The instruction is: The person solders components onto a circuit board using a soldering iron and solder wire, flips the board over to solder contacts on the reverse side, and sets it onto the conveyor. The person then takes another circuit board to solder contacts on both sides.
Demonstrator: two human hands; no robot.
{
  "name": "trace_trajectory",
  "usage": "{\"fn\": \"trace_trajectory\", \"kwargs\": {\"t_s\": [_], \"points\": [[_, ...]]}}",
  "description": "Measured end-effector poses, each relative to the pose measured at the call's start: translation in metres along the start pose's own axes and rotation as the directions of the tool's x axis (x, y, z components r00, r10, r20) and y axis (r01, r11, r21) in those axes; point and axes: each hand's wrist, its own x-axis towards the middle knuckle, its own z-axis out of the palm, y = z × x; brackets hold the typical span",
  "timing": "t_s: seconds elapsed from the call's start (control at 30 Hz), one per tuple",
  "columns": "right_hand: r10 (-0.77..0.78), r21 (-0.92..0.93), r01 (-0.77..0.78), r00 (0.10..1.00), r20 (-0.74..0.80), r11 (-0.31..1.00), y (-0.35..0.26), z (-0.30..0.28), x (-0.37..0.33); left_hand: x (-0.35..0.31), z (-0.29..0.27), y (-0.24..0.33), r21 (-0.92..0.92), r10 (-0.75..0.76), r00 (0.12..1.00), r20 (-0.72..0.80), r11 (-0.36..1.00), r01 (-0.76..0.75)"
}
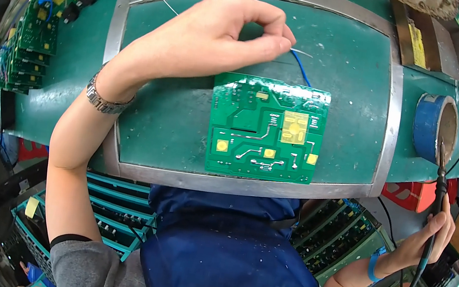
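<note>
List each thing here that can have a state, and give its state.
Left hand: pinching thin pale wire
Right hand: gripping soldering iron
Soldering iron: tip at pot's mouth
Blue pot: uncovered
Circuit board: flat, inside metal frame
Blue wire: slightly curved
Watch: worn

Before you were one flat-lying circuit board, one blue wire, one soldering iron and one blue pot; you had two hands and one wristwatch.
</note>
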Motion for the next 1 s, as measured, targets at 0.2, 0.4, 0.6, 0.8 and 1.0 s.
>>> {"fn": "trace_trajectory", "kwargs": {"t_s": [0.2,0.4,0.6,0.8,1.0], "points": [[0.125,0.151,-0.116,0.991,-0.051,0.982,-0.009,-0.002,-0.012,-0.044,-0.017,-0.016,-0.079,-0.102,0.973,-0.207,0.993,0.087],[0.147,0.467,-0.171,0.985,0.088,0.868,-0.03,0.02,-0.027,-0.066,-0.018,-0.024,-0.19,-0.183,0.943,-0.279,0.973,0.133],[-0.008,0.674,-0.139,0.977,0.211,0.726,-0.085,0.054,-0.054,-0.066,-0.012,-0.023,-0.16,-0.178,0.954,-0.24,0.977,0.141],[-0.287,0.665,-0.006,0.9,0.329,0.747,-0.127,0.066,-0.054,-0.069,-0.006,-0.019,-0.142,-0.209,0.958,-0.195,0.973,0.184],[-0.306,0.685,-0.001,0.894,0.327,0.728,-0.13,0.073,-0.058,-0.069,0.003,-0.016,-0.131,-0.219,0.969,-0.111,0.97,0.204]]}}
